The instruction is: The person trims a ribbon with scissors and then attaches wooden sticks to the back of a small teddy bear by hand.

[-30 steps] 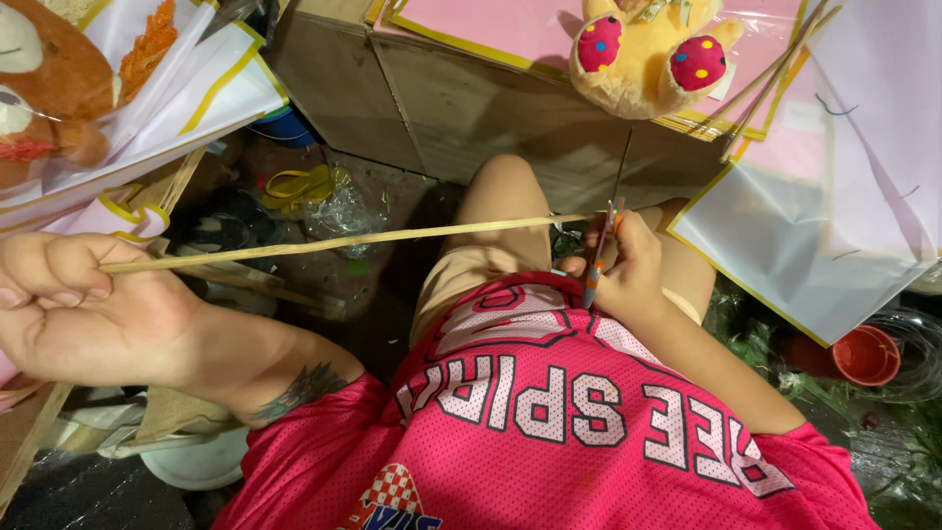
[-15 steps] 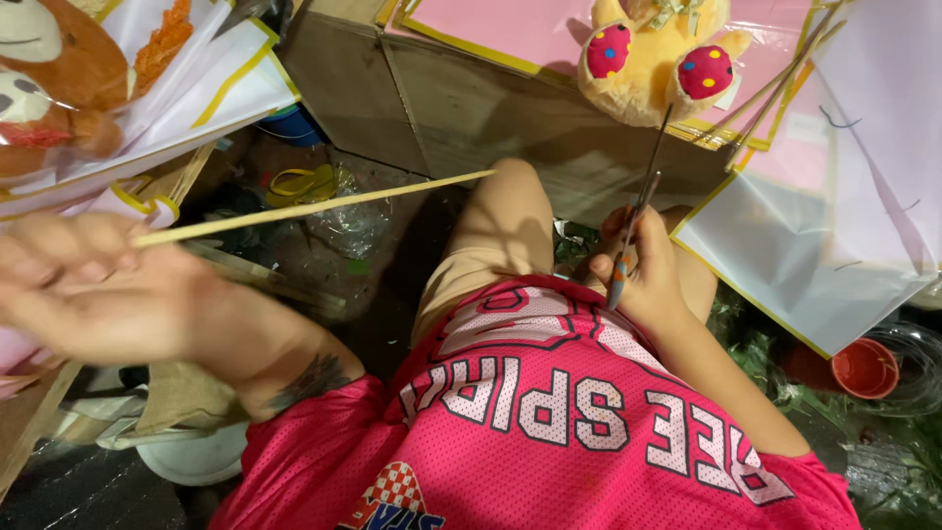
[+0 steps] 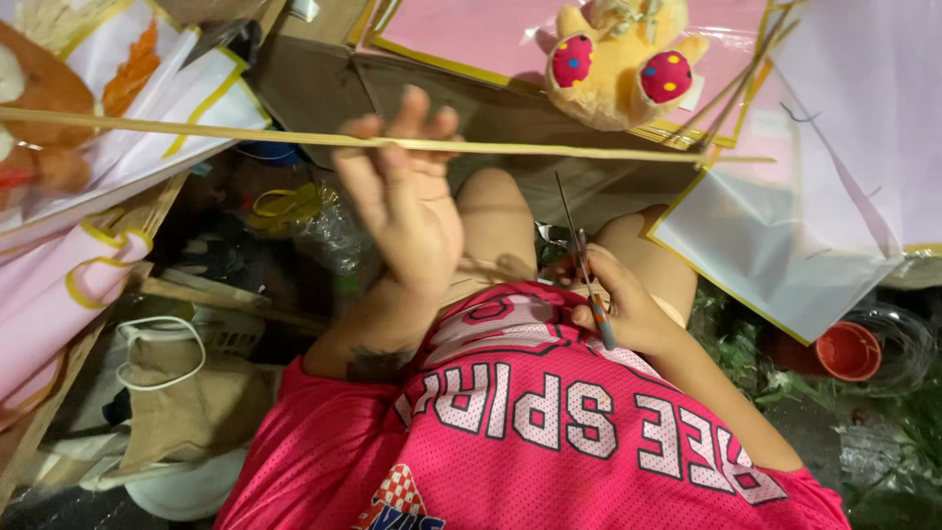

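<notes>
Long thin bamboo stick [image 3: 549,149] is held level across the scene by the left hand [image 3: 407,201], fingers [image 3: 378,162] curled over it near mid-length, apparently so both ends stay free and balanced; far right end lies over the pink and white paper sheets [image 3: 785,226], just below the yellow plush toy [image 3: 613,54]. Right hand [image 3: 613,304] is kept low over the lap, fingers closed on a slim blade-like tool [image 3: 587,275], tip angled up toward the stick. A canvas bag [image 3: 186,402] sits near left
</notes>
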